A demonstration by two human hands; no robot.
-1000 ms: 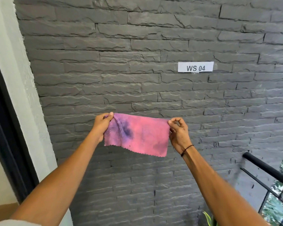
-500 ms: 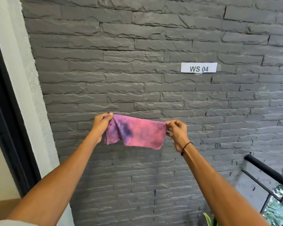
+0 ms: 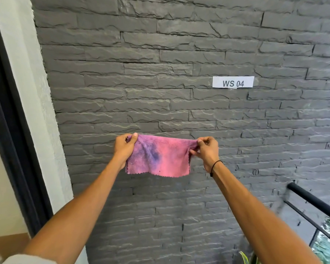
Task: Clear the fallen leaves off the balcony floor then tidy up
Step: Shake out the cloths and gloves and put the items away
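We hold a pink cloth (image 3: 160, 157) stretched between us: our left hand (image 3: 124, 148) grips its left top corner, our right hand (image 3: 207, 151) pinches its right top corner.

Our hands have drawn a little closer together, so the pink cloth (image 3: 160, 156) spans less width than a second ago. Our right hand (image 3: 207, 151) has shifted its grip, its fingers now bunching the cloth's right edge, while our left hand (image 3: 124, 147) covers more of the left corner.
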